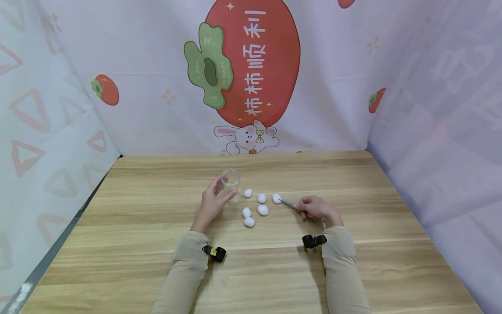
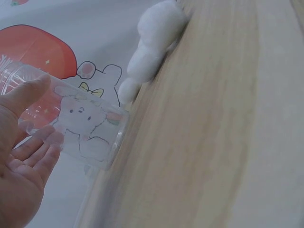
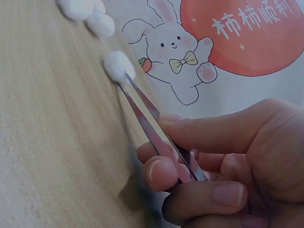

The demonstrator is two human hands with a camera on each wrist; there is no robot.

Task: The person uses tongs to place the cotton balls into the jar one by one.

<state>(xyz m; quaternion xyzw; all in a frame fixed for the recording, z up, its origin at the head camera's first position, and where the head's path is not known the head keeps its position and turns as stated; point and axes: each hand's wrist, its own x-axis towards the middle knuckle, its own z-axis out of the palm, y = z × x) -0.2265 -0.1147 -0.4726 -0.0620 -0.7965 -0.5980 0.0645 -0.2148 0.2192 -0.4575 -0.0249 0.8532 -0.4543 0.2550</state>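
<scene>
Across the wood-grain table (image 1: 251, 279), it's the left hand (image 1: 212, 201) and, at its three o'clock, the right hand (image 1: 317, 208)! The left curls thumb and fingers round an upright clear jar (image 1: 235, 187) at its two o'clock; the right's are clamped on metal tweezers (image 1: 289, 204) reaching to nine, tips touching one cotton ball (image 1: 276, 198)! Five other cotton balls (image 1: 262, 210) lie eight to nine o'clock from there.

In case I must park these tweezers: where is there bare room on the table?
Bare tabletop lies left of the left hand, right of the right hand, and nearer the person, between the sleeves. It's crowded in the middle: six white balls sit between the clear jar the left hand holds and the right hand's tweezers.
</scene>
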